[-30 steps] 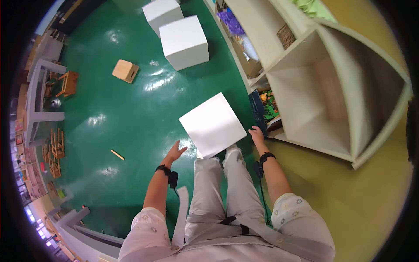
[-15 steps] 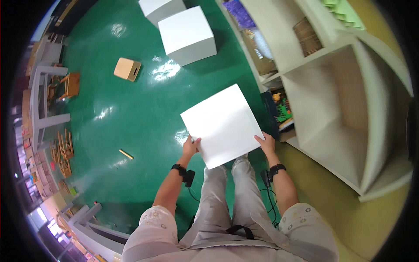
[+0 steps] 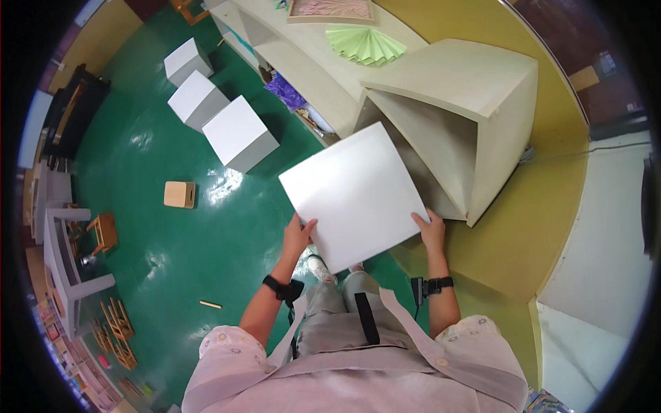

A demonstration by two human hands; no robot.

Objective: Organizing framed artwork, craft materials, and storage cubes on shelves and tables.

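Fingers [image 3: 305, 227] of left hand [image 3: 297, 237] and right hand [image 3: 433, 232] clamped on opposite near corners of white cube [image 3: 352, 193], thumbs on top. Best kept level, grips even, near the body. Held above green floor [image 3: 179, 234], just before the shelf [image 3: 454, 103]; three more cubes [image 3: 239, 133] well left of shelf.

Both hands raised — left hand [image 3: 298, 235], right hand [image 3: 434, 230] — fingers clasped, forearms extended.

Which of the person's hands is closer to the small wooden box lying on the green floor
Left. The left hand grips the white cube's near-left edge, on the same side as the wooden box. The right hand holds the cube's opposite edge, farther away beside the shelf unit.
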